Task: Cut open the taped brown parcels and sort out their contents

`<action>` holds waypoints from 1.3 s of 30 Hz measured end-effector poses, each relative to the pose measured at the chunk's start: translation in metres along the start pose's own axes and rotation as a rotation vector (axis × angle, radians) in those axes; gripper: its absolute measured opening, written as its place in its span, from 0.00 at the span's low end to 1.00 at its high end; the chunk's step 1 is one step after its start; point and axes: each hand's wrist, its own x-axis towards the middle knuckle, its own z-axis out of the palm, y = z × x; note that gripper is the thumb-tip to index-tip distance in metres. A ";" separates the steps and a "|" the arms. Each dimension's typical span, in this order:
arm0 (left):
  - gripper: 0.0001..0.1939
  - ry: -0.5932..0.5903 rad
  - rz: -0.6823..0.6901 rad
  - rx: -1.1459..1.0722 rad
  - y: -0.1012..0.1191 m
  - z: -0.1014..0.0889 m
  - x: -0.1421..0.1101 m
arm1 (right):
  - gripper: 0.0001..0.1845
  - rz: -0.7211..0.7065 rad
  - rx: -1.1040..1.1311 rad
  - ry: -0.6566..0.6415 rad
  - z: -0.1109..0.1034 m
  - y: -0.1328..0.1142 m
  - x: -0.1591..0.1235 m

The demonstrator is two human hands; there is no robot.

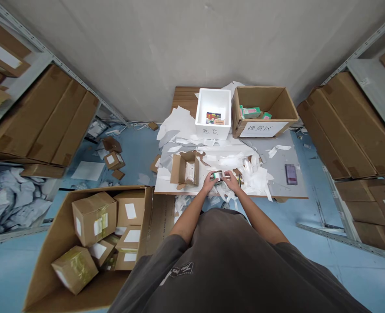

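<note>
A small white and green box [217,175] is held between my two hands at the front edge of the table. My left hand [208,181] is closed on its left side. On its right side, my right hand [231,181] grips it too, with a dark patch showing by the fingers. An open cardboard box [184,169] with pale paper inside stands just left of my hands. Crumpled white paper strips [256,177] lie in a heap right beside my right hand.
Behind are a white foam box [213,133] and a cardboard box [266,126] holding green cartons. A phone-like dark rectangle [290,174] lies on the table's right. A large carton [147,208] of parcels stands left. Shelves with cartons [352,126] flank both sides.
</note>
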 end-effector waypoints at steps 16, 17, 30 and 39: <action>0.30 -0.071 0.000 0.037 -0.001 -0.007 0.016 | 0.46 0.222 0.143 -0.270 0.008 -0.014 0.056; 0.31 -0.076 -0.003 0.030 -0.001 -0.008 0.017 | 0.51 0.194 0.125 -0.314 0.003 -0.010 0.053; 0.53 -0.082 -0.127 -0.123 -0.046 -0.026 0.021 | 0.54 0.079 0.395 -0.135 0.033 0.045 0.048; 0.55 -0.043 -0.044 -0.065 -0.082 -0.010 0.068 | 0.50 0.128 0.438 -0.101 0.043 0.068 0.065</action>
